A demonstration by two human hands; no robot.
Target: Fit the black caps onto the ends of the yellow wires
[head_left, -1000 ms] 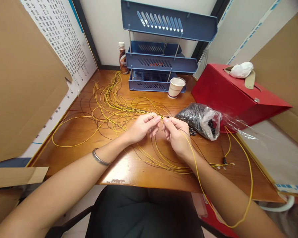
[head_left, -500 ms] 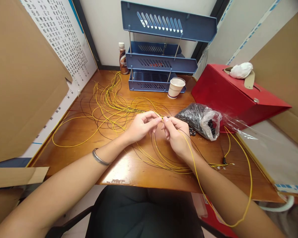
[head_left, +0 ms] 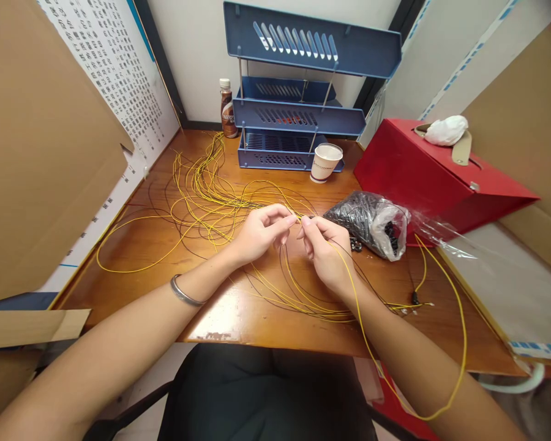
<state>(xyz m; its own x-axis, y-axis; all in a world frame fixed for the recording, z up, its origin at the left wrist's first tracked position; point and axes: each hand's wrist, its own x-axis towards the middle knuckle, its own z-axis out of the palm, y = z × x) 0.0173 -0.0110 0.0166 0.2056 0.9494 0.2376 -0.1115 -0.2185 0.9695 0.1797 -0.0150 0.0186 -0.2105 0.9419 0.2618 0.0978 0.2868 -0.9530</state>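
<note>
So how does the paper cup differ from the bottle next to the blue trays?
The paper cup is short, wide, pale and open-topped; the bottle is tall, narrow, dark brown and capped. The cup stands in front of the blue trays, toward their right end; the bottle stands at their left, nearer the wall. Both stand upright on the desk.

Bright, even indoor light falls from above, so shadows are soft and faint. A pale glare patch sits on the glossy surface (head_left: 239, 315) near its front edge. Focus is sharp throughout. Wide-angle distortion bends and stretches everything toward the picture's edges and corners.
</note>
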